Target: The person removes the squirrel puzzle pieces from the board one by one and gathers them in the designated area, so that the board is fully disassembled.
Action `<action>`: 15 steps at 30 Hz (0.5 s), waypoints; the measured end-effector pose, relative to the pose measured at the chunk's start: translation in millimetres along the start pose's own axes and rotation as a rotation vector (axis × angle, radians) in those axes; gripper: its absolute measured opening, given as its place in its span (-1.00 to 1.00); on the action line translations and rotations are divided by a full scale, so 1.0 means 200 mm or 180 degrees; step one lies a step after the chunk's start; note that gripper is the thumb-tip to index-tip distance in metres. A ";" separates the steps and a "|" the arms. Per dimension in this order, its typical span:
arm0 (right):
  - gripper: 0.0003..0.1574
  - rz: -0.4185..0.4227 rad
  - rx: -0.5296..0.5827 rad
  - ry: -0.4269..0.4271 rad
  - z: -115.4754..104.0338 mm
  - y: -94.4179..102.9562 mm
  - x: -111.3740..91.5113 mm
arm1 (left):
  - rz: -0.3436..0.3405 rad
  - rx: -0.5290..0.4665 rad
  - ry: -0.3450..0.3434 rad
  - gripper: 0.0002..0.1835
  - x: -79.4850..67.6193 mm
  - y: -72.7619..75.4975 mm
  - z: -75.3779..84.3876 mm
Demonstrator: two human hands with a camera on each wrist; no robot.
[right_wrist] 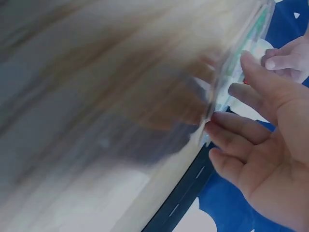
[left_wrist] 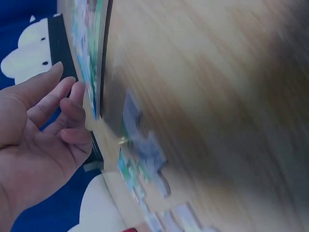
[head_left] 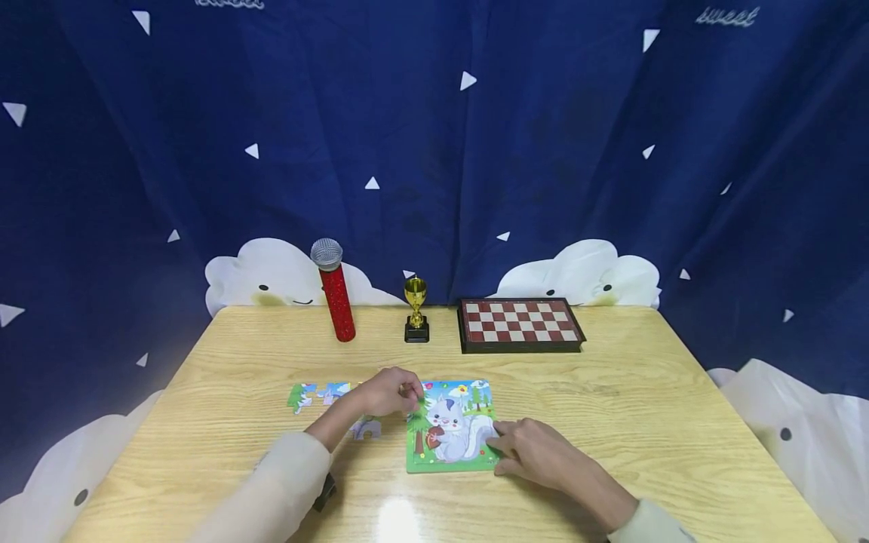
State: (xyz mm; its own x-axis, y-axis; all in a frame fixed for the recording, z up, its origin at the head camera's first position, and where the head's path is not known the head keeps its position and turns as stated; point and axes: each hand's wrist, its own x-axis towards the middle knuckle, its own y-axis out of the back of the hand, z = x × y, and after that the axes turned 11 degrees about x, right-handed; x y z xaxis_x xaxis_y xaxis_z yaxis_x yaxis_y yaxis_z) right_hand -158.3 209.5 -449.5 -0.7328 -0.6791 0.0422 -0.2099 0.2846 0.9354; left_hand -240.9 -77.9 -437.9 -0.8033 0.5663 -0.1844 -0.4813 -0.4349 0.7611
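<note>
Right hand (head_left: 535, 452) touching puzzle (head_left: 451, 426) (left hand (head_left: 387, 392) perhaps too).

1. Back left, there's a glittery red microphone with a silver mesh head (head_left: 335, 296), standing head up, leaning slightly left!
2. To its right, upright, a small gold trophy cup on a black base (head_left: 416, 323).
3. Right again, lying flat: a black-framed board in red-brown and white checks (head_left: 521, 324).
4. Beneath them all, a pale wood-grain table (head_left: 645, 407).
5. Behind, a navy curtain (head_left: 577, 136) showing white triangles (head_left: 468, 81) and white clouds (head_left: 570, 265).
</note>
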 end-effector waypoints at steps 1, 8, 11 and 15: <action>-0.43 -0.0007 -0.0015 -0.0002 -0.01 0.00 0.01 | -0.0002 -0.0003 -0.0010 -0.85 0.01 -0.01 0.00; -0.45 0.0053 -0.0210 0.0006 -0.07 0.00 0.06 | -0.0039 0.0110 -0.0048 -0.80 0.03 -0.05 0.03; -0.48 0.0064 -0.0135 0.0001 -0.09 -0.02 0.08 | -0.0080 0.0124 -0.0005 -0.78 0.04 -0.07 0.04; -0.54 0.0053 0.0017 0.0113 -0.12 -0.06 0.12 | -0.0122 0.0185 0.0072 -0.75 0.04 -0.09 0.05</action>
State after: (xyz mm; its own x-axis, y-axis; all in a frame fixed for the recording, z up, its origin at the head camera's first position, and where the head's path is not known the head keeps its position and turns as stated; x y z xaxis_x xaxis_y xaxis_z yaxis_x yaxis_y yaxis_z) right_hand -157.3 173.2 -450.6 -0.7127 -0.6979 0.0704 -0.2012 0.2996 0.9326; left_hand -235.9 -58.0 -446.2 -0.7927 0.5655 -0.2277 -0.4912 -0.3713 0.7880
